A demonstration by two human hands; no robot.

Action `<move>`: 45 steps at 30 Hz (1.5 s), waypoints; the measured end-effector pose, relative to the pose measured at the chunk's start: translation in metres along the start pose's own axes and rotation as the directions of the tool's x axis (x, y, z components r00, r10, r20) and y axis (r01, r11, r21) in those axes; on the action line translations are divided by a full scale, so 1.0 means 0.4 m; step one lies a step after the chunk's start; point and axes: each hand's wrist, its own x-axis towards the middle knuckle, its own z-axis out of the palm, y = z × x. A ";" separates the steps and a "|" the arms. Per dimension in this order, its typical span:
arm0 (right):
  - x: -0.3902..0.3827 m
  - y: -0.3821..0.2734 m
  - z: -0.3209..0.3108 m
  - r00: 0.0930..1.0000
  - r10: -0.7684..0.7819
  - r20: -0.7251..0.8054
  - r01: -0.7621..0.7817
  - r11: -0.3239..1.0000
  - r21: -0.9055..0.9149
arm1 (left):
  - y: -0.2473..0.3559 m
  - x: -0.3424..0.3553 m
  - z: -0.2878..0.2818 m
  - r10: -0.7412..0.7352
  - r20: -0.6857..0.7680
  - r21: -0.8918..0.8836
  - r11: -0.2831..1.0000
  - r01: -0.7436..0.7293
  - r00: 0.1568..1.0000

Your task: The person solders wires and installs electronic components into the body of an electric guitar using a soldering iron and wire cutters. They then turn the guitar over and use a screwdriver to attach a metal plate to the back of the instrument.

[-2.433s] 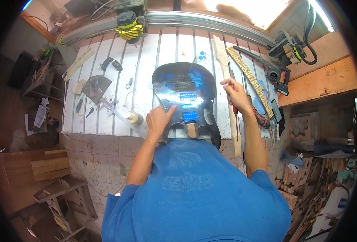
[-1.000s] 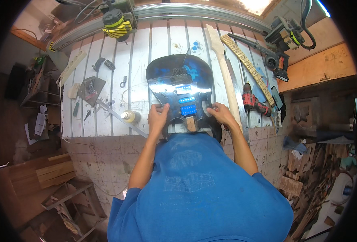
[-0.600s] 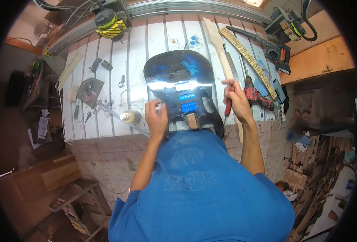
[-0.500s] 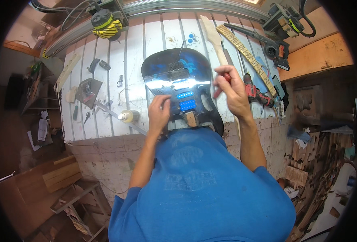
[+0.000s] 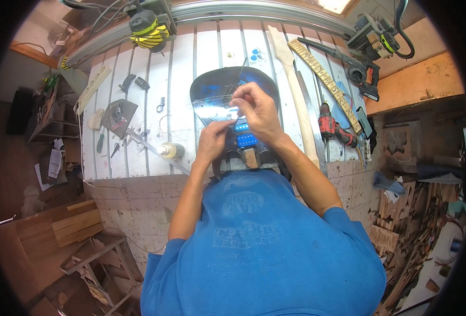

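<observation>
The right hand point(image 5: 258, 113) hides the middle of the guitar body point(image 5: 214, 80) and most of the red-handled tool point(image 5: 248, 98) in its grip, so the tool's full shape cannot be told. Whether the fingertips of the left hand point(image 5: 212, 141) touch the tool's tip is too small to make out. Glare washes out part of the clear plate point(image 5: 211, 111). The blue shirt point(image 5: 275, 237) and right forearm point(image 5: 309, 171) cover the body's near edge and right horn. The striped power tool's mount point(image 5: 162, 13) runs off the top edge; the small blue pieces point(image 5: 255, 55) are too tiny to identify.
</observation>
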 end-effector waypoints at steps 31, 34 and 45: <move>0.094 -0.096 -0.064 0.814 0.074 0.575 0.354 0.723 -0.594 | 0.066 0.068 -0.056 0.011 0.155 -0.393 0.918 0.052 0.988; 0.113 -0.096 -0.078 0.708 0.018 0.706 0.491 0.706 -0.510 | 0.083 0.084 -0.069 -0.021 0.264 -0.401 0.907 0.129 0.964; 0.120 -0.171 -0.045 0.725 0.393 0.565 0.268 0.595 -0.757 | 0.067 0.092 0.014 -0.037 0.003 -0.455 0.890 0.034 0.999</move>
